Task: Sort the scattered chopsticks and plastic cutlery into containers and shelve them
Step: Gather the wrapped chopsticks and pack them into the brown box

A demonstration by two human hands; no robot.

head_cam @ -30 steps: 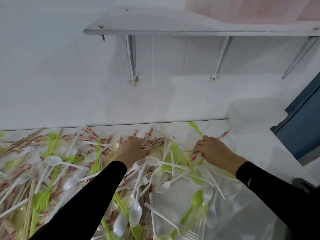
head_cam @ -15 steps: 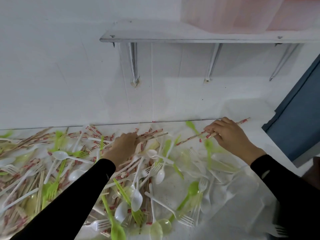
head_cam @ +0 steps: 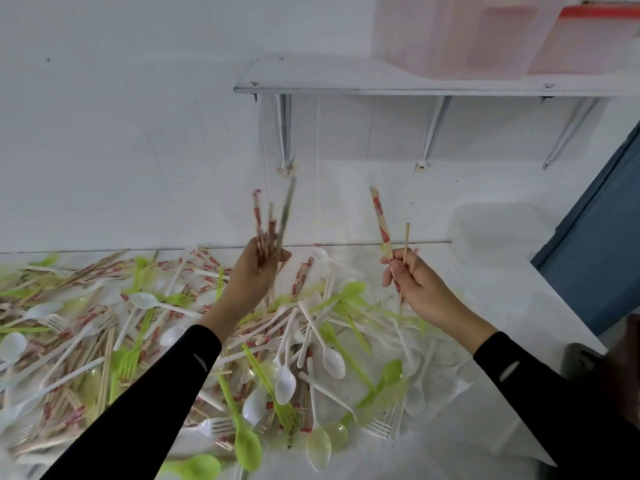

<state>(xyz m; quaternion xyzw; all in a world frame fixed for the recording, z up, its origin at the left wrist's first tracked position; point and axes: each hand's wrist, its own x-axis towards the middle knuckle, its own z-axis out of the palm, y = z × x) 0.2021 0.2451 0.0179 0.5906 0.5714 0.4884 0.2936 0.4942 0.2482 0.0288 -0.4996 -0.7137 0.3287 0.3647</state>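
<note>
left hand (head_cam: 254, 275): raised above the pile just left of frame centre; fingers were curled tight round a chopstick bundle (head_cam: 263, 223).
chopstick bundle: tips pointed to 12 o'clock; motion-blurred, count unreadable.
right hand (head_cam: 415, 285): at 3 o'clock of the left hand, well apart; thumb and fingers pinched two sticks, a wrapped chopstick (head_cam: 381, 220) and a bare chopstick (head_cam: 406, 237).
wrapped chopstick: red-printed sleeve, leaned toward 11 o'clock.
bare chopstick: near upright, just beside the wrapped one at its 3 o'clock.
pile (head_cam: 166, 327): loose chopsticks with white and green spoons and forks, spread on the table (head_cam: 509, 292) from 9 to 5 o'clock of frame, under both forearms.
shelf (head_cam: 415, 85): on the wall at 1 o'clock, carried a pinkish container (head_cam: 467, 32).
</note>
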